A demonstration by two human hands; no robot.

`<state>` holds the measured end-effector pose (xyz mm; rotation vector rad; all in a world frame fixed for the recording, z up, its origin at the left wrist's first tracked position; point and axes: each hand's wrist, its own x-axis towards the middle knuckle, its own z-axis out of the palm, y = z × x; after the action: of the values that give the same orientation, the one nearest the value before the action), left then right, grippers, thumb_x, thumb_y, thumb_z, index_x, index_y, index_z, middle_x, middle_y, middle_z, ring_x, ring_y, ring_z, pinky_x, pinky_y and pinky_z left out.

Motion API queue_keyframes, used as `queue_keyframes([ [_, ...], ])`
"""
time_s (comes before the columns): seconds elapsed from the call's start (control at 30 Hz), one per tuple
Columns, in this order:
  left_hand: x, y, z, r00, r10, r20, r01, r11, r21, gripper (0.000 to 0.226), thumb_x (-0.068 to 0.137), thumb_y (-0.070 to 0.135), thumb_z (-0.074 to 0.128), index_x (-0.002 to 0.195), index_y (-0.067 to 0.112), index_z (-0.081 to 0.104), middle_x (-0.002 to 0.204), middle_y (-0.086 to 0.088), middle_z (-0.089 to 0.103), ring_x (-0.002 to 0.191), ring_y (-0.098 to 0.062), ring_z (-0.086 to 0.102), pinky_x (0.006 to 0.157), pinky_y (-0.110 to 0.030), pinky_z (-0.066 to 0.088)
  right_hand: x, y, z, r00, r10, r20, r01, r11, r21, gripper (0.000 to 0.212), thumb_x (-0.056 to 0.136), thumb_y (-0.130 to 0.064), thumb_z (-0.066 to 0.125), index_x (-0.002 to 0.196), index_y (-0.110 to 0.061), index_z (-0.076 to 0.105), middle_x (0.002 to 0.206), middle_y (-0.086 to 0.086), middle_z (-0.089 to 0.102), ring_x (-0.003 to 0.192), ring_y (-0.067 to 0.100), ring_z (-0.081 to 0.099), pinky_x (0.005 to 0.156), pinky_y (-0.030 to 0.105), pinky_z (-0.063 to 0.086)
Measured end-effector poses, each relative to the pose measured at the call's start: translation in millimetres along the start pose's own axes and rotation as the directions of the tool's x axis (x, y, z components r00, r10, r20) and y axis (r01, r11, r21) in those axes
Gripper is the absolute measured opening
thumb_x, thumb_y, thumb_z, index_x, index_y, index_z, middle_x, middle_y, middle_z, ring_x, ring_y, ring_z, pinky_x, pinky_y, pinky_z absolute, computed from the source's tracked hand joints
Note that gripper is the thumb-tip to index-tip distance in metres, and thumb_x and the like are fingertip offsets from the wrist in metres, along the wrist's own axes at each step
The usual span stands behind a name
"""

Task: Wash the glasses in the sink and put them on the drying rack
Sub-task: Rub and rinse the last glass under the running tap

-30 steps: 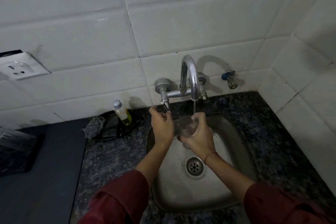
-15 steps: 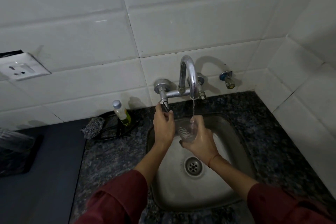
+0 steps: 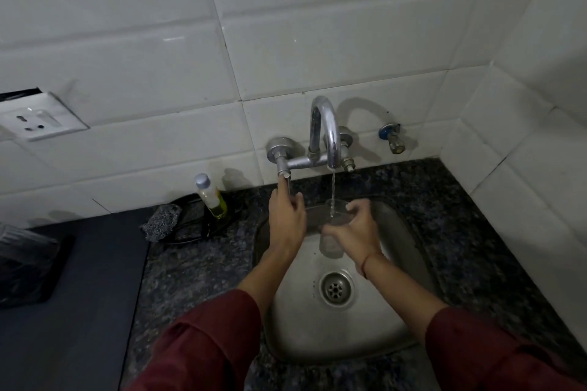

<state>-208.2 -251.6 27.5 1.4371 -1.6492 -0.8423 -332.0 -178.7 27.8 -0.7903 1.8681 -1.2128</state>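
One clear glass tumbler stands upright under the thin stream, at twelve o'clock in the steel sink, right hand curled round its wall; left hand seemingly pinches the chrome tap lever. Wet, slippery, fragile: grip mid-wall.

glass under tap over sink, bottle left

Shiny metal tap, brushed steel sink, clear glass
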Motion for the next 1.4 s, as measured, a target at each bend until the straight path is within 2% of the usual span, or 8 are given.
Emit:
queue_keyframes([
  [0.13, 5.3, -2.3, -12.2, 0.998, 0.036, 0.050, -0.039, 0.997, 0.063, 0.043, 0.104, 0.013, 0.051, 0.147, 0.019, 0.049, 0.093, -0.008, 0.058, 0.085, -0.019, 0.054, 0.078, -0.029, 0.047, 1.2, -5.4, -8.2, 0.939, 0.263, 0.223, -0.305, 0.935, 0.180, 0.050, 0.069, -0.013, 0.089, 0.110, 0.001, 0.064, 0.099, 0.017, 0.072, 0.080, 0.026, 0.070, 0.063, 0.037, 0.061],
  [0.33, -29.4, -4.0, -3.0, 0.933, -0.241, 0.266, 0.336, 0.847, -0.412, 0.014, 0.106, 0.018, 0.053, 0.105, 0.007, 0.063, 0.090, -0.006, 0.067, 0.084, -0.014, 0.064, 0.072, -0.021, 0.051, -3.3, -18.2, -17.3, 0.844, 0.305, 0.442, -0.360, 0.932, 0.044, 0.041, 0.075, -0.026, 0.084, 0.111, -0.009, 0.073, 0.099, 0.012, 0.074, 0.091, 0.025, 0.069, 0.084, 0.045, 0.061],
  [0.6, -32.9, 12.1, -10.1, 0.840, -0.103, 0.533, 0.404, 0.775, -0.486, 0.040, 0.110, 0.024, 0.044, 0.087, 0.013, 0.075, 0.087, -0.005, 0.073, 0.085, -0.014, 0.068, 0.078, -0.026, 0.054, -26.0, -58.2, -34.7, 0.698, 0.396, 0.597, -0.462, 0.886, -0.048, 0.037, 0.091, -0.043, 0.067, 0.109, -0.011, 0.067, 0.092, 0.015, 0.074, 0.076, 0.025, 0.072, 0.069, 0.036, 0.060],
  [0.8, -41.5, 12.7, 0.6, 0.754, -0.442, 0.487, 0.656, 0.558, -0.508, 0.039, 0.109, 0.018, 0.037, 0.113, -0.006, 0.067, 0.104, -0.022, 0.074, 0.096, -0.033, 0.070, 0.091, -0.046, 0.058, -55.9, -81.0, -28.4, 0.918, 0.185, 0.350, -0.166, 0.983, -0.083, 0.036, 0.079, -0.029, 0.084, 0.105, -0.013, 0.065, 0.101, 0.015, 0.073, 0.080, 0.029, 0.073, 0.066, 0.043, 0.064],
  [0.93, -42.2, 27.0, -8.4, 0.602, -0.560, 0.569, 0.794, 0.342, -0.503, 0.034, 0.101, 0.003, 0.038, 0.110, -0.006, 0.069, 0.103, -0.027, 0.073, 0.079, -0.035, 0.070, 0.060, -0.040, 0.062, -69.7, -71.7, -26.0, 0.942, -0.215, 0.256, 0.287, 0.914, -0.287, 0.054, 0.068, -0.027, 0.089, 0.109, -0.028, 0.054, 0.094, 0.000, 0.071, 0.068, 0.017, 0.070, 0.061, 0.039, 0.063],
  [1.1, -46.9, 46.4, -22.5, 0.640, -0.543, 0.544, 0.768, 0.421, -0.483, 0.035, 0.107, 0.013, 0.036, 0.093, 0.002, 0.066, 0.060, -0.009, 0.065, 0.046, -0.018, 0.057, 0.044, -0.026, 0.046, -62.3, -61.6, -39.6, 0.849, -0.422, 0.318, 0.517, 0.789, -0.331, 0.052, 0.077, -0.045, 0.082, 0.115, -0.034, 0.047, 0.095, -0.009, 0.072, 0.070, 0.003, 0.066, 0.049, 0.010, 0.043],
  [1.27, -57.0, 51.4, -19.6, 0.819, -0.480, 0.314, 0.570, 0.743, -0.350, 0.036, 0.105, 0.020, 0.046, 0.078, 0.009, 0.067, 0.069, -0.009, 0.067, 0.061, -0.020, 0.061, 0.054, -0.027, 0.048, -52.9, -60.2, -55.6, 0.813, -0.517, 0.269, 0.580, 0.764, -0.283, 0.049, 0.075, -0.045, 0.083, 0.109, -0.027, 0.052, 0.092, -0.012, 0.071, 0.087, 0.003, 0.068, 0.073, 0.022, 0.055],
  [1.4, -67.5, 52.9, -12.9, 0.934, -0.344, 0.099, 0.358, 0.895, -0.265, 0.018, 0.095, 0.015, 0.058, 0.088, 0.012, 0.074, 0.087, -0.008, 0.075, 0.083, -0.025, 0.072, 0.076, -0.040, 0.058, -43.1, -56.1, -67.0, 0.786, -0.548, 0.286, 0.617, 0.719, -0.321, 0.050, 0.068, -0.048, 0.083, 0.099, -0.023, 0.054, 0.087, -0.011, 0.071, 0.081, 0.006, 0.068, 0.073, 0.029, 0.057],
])
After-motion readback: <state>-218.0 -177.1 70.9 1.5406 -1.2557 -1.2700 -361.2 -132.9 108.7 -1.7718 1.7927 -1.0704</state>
